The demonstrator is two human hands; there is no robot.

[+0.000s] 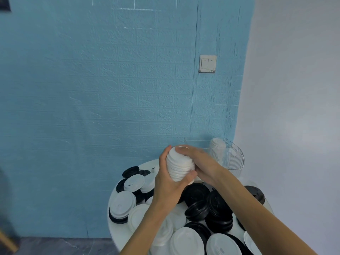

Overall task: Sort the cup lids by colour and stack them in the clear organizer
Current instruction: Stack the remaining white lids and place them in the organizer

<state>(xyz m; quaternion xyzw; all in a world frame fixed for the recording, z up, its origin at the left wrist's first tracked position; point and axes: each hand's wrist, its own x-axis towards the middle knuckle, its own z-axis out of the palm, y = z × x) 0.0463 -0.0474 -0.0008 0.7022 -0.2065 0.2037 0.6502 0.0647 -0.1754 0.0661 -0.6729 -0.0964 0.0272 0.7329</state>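
Above the table I hold a stack of white lids (179,167) tilted on its side. My left hand (168,183) grips it from below, thumb under the stack. My right hand (197,161) curls over its top and right side. Loose white lids (134,182) and black lids (219,205) lie mixed in a pile on the round white table (113,227). The clear organizer (230,157) stands at the back right against the wall, with a stack of white lids (218,145) inside it.
A blue brick-textured wall (110,89) with a light switch (207,63) rises right behind the table. The white wall (294,107) is to the right. A wooden edge (7,240) shows at the lower left above a dark floor (64,245).
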